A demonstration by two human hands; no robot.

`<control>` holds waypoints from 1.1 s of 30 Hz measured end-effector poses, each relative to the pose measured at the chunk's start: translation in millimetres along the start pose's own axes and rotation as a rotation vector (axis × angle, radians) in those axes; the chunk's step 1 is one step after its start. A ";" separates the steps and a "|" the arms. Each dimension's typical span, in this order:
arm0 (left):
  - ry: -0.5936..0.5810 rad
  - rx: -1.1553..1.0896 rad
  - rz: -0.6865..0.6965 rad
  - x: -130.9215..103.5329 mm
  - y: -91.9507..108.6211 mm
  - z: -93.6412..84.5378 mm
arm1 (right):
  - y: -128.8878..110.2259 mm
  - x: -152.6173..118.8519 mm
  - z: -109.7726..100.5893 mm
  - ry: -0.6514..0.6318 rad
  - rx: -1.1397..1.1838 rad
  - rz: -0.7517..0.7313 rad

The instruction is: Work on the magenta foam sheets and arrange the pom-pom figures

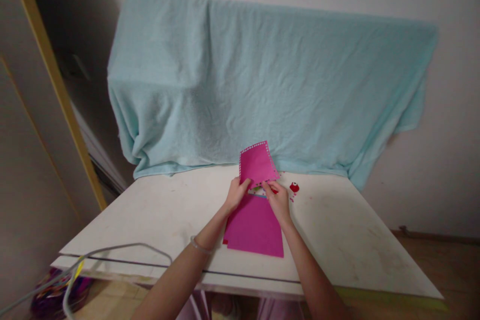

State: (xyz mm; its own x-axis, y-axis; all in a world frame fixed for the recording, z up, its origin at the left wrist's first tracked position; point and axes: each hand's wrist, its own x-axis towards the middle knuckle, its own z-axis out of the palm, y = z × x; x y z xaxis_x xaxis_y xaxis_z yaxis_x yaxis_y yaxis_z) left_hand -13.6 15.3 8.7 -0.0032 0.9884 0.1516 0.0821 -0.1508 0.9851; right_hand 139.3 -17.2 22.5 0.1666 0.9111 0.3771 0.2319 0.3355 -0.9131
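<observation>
A pink paper sheet (257, 162) is held up at a tilt, with rows of small punched holes along its edges. My left hand (237, 192) is closed on its lower left corner, thumb on top. At the lower edge, the fingertips of my right hand (276, 197) pinch the paper. A small red thing (274, 190) shows by those fingers, partly covered, its kind unclear. Beneath my hands lie larger pink sheets (255, 225), with a red edge (225, 241) showing at the left. Something green (257, 188) is partly hidden under the raised sheet.
A small red object (294, 187) and pink scraps (292, 197) lie right of my hands on the white table (337, 230). A light blue cloth (270, 85) hangs behind. A grey cable (112, 247) crosses the table's front left edge.
</observation>
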 end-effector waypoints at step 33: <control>-0.008 0.004 0.010 -1.6 -1.9 0.7 | 0.1 -1.0 -2.9 0.018 0.031 0.001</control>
State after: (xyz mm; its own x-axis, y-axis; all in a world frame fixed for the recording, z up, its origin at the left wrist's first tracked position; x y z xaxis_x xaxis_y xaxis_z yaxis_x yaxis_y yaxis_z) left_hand -13.0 14.1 6.6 0.0054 0.9869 0.1613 0.0858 -0.1611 0.9832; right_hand 142.0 -18.8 22.5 0.1838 0.9070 0.3789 0.2021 0.3424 -0.9176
